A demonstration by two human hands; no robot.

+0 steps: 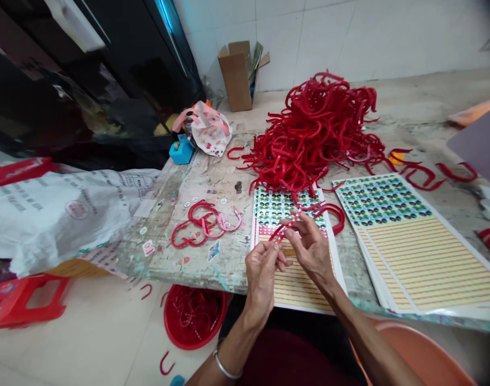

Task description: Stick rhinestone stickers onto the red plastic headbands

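Observation:
Above a sheet of stickers [305, 292] at the table's front edge, both my hands hold one red curved strip [277, 231] with a white-dotted band along it. The fingers of my left hand [263, 268] pinch its lower end. My right hand [311, 249] grips it higher up, thumb and fingers together. Behind them rises a big heap of red curved strips [321, 123]. Several red and pink curved pieces [191, 241] lie on the table to the left. A second stack of sticker sheets [433, 257] lies to the right.
A red basin [194, 316] of curved strips stands on the floor, near a red stool [28, 300]. At the back are a cardboard box [237, 80], a white and pink bag [210, 128] and a blue object [181, 150]. A white sack [76, 209] is at left, an orange basin [422, 354] below.

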